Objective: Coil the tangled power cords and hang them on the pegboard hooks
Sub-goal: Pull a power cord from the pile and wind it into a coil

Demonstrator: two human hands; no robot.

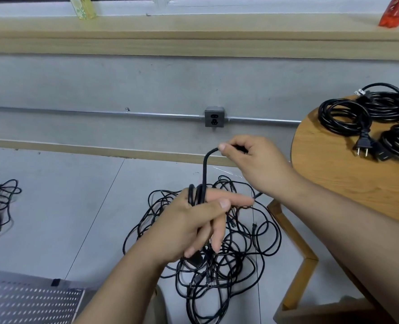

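Head view. Left hand (194,220) at centre, fingers closed around a few loops of thin black power cord (204,174). Right hand (257,164) at 1 o'clock from it, pinching the cord's upper bend. Tangled black cord pile (217,253) on grey floor beneath. Coiled black cords (362,111) on round wooden table (334,164), 2 o'clock. White perforated pegboard (25,302), 8 o'clock.

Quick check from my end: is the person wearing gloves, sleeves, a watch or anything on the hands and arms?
No. The left hand and right hand are both bare, with no gloves, rings or watch in view. Both forearms are bare too, uncovered down to the bottom and right edges of the picture, so no sleeve shows. Fingernails are short and unpainted. No markings or bandages are visible.
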